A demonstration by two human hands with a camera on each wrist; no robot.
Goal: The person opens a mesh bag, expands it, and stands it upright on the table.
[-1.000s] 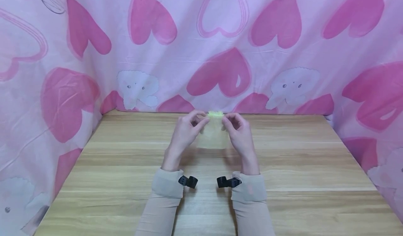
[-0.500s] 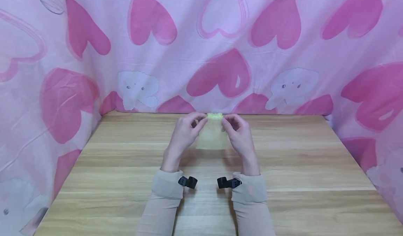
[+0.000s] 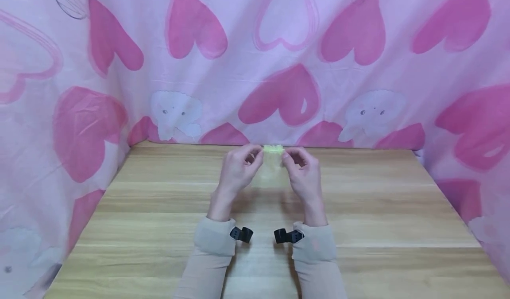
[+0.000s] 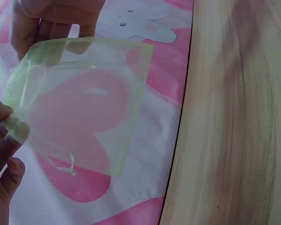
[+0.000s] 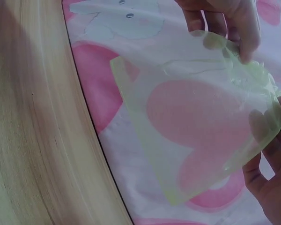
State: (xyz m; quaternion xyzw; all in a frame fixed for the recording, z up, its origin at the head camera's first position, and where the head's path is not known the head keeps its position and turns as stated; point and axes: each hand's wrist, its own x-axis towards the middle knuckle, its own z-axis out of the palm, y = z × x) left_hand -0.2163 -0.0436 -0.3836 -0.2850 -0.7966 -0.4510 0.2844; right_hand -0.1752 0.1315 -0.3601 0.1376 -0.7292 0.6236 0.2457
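A sheer yellow-green drawstring pouch (image 3: 272,168) hangs between the two hands over the far part of the table, its gathered mouth uppermost. My left hand (image 3: 237,170) pinches one side of that mouth between thumb and fingers. At the opposite side, my right hand (image 3: 306,172) holds the mouth the same way. The left wrist view shows the pouch's see-through body (image 4: 89,117) spread flat, with a thin cord (image 4: 68,168) dangling near its lower edge. Ruffles (image 5: 262,77) along the mouth show in the right wrist view. Nothing shows inside the pouch.
A wood-grain table (image 3: 378,210) lies under the arms. Pink curtain fabric (image 3: 223,75) with hearts rises right behind its far edge and along both sides. Small black wrist cameras (image 3: 242,234) stick inward from the sleeve cuffs.
Both hands keep their hold on the pouch's mouth. The lower part of the pouch looks shorter and tipped farther back in the head view than before. The view itself has shifted slightly.
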